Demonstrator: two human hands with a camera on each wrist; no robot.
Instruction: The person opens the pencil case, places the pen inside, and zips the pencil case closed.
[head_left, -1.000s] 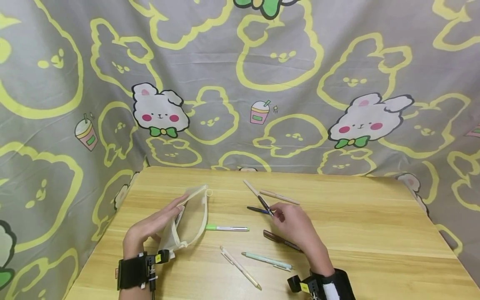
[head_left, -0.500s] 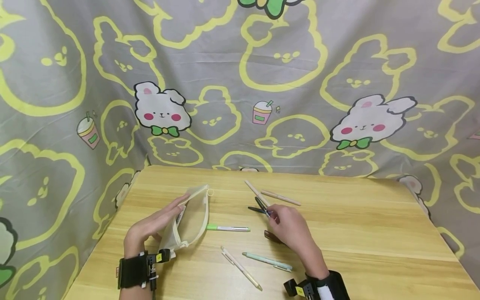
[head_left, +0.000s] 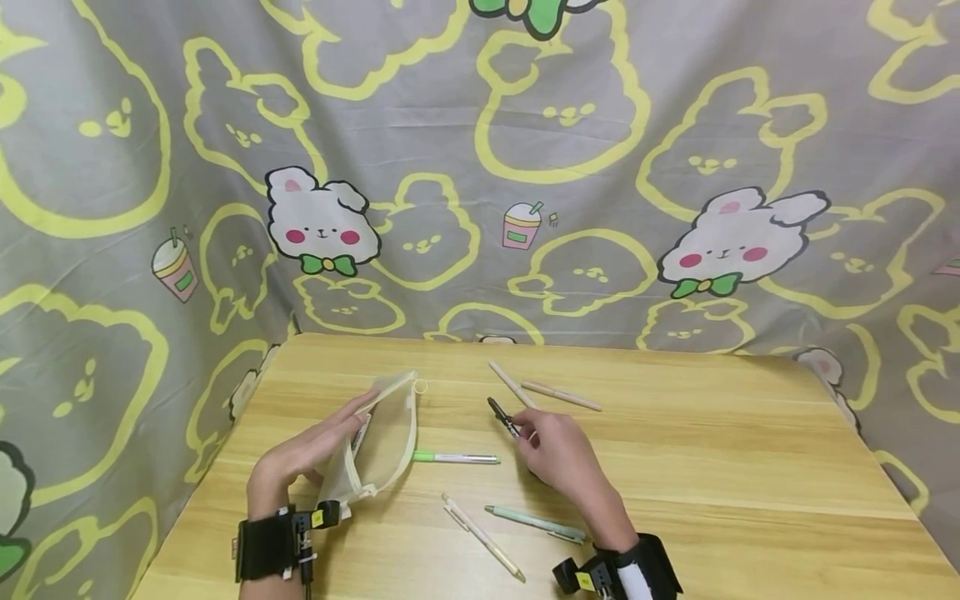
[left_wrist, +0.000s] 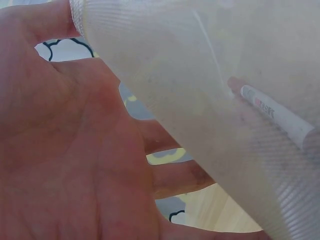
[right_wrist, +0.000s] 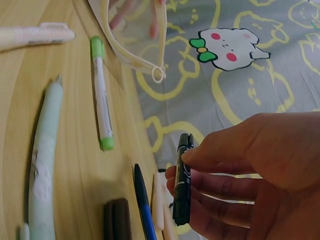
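Note:
My left hand holds a translucent zip pouch upright at the table's left side, its mouth gaping to the right. In the left wrist view, several fingers stretch behind the pouch. A white pen-like item with a reddish end shows through its wall. My right hand pinches a short black marker between thumb and fingers, raised off the table. Beneath and beside it in the right wrist view lie a blue pen with a black end and a dark brown pen.
Between pouch and right hand lies a green-capped marker on the wooden table. Nearer me are a cream pen and a mint pen. Two beige pens lie farther back. A patterned curtain stands behind the table.
My right hand has lifted the black marker from beside the blue and beige pens and moved left with it, toward the pouch. The left hand and pouch stay in place.

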